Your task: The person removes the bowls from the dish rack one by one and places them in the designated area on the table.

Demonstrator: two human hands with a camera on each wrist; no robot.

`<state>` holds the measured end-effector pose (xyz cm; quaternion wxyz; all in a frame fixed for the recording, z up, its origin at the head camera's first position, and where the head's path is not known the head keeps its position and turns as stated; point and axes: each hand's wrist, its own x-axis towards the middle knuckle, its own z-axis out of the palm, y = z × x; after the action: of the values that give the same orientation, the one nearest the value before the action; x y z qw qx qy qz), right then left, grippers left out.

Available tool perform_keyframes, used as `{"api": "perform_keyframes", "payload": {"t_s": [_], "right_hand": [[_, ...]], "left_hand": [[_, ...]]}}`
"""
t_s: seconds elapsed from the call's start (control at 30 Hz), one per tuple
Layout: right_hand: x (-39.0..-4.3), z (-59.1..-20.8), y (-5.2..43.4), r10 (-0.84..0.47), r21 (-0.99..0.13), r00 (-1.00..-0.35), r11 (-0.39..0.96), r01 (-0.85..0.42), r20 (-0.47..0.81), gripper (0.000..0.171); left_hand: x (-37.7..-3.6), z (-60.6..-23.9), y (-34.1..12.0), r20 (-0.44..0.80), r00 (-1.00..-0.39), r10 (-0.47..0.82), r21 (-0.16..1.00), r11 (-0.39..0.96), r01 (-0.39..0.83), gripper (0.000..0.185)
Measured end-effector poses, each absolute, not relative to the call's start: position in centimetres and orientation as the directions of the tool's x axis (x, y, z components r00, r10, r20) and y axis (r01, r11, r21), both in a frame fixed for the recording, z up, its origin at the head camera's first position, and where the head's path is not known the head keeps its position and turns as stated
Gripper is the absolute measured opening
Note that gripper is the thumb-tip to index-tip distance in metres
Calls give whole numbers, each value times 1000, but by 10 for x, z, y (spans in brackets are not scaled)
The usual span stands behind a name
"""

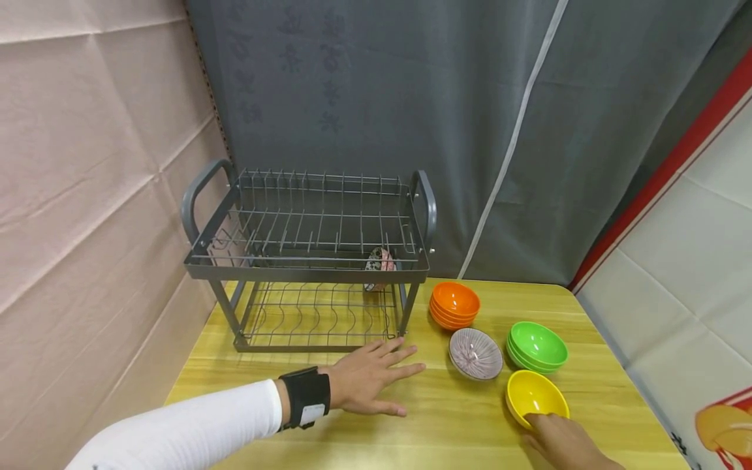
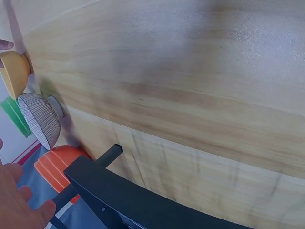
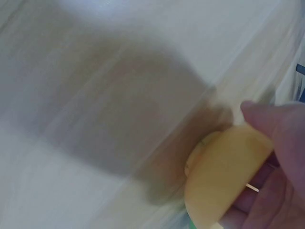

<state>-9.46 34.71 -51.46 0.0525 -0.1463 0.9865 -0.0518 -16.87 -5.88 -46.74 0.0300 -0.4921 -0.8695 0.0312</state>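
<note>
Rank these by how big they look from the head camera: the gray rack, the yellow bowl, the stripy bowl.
1. Gray rack, much the largest.
2. Yellow bowl and stripy bowl look about alike; the yellow sits nearer the camera, so no ranking.

On a light wooden table (image 1: 435, 418), a shallow yellow plastic bowl (image 1: 533, 393) is gripped at its near rim by the right hand (image 1: 564, 440). The left hand (image 1: 367, 377) is laid flat, fingers spread, before a grey two-tier wire dish rack (image 1: 311, 261).
</note>
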Motion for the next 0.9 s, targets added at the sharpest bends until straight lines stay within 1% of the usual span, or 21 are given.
{"api": "perform_keyframes", "payload": {"t_s": [0.13,0.23,0.33,0.4,0.47,0.57,0.73,0.9], "right_hand": [[-95,-512,352,-336,-150,-936,936,-320,-102,21],[-96,-512,351,-297,-156,-943,949,-274,-151,24],[-98,-511,349,-255,-153,-949,961,-229,-184,35],[-98,-510,348,-243,-152,-952,964,-217,-184,45],[-98,-507,347,-236,-146,-956,966,-212,-172,52],[-100,-500,345,-228,-123,-964,970,-212,-138,57],[-101,-486,341,-248,-62,-967,968,-245,-52,64],[-102,-471,334,-275,-24,-960,961,-277,56,66]], "left_hand": [[-170,-465,-59,31,-514,857,-76,515,854,78],[-170,-464,-59,26,-518,855,-76,518,852,78],[-171,-463,-60,22,-526,850,-74,526,847,78],[-172,-462,-61,16,-530,848,-78,530,845,78],[-172,-462,-61,17,-530,848,-78,529,845,78],[-174,-461,-62,7,-529,848,-71,529,846,78],[-176,-455,-65,-6,-551,835,-52,550,834,78],[-178,-452,-67,-11,-560,828,-41,559,828,78]]}}
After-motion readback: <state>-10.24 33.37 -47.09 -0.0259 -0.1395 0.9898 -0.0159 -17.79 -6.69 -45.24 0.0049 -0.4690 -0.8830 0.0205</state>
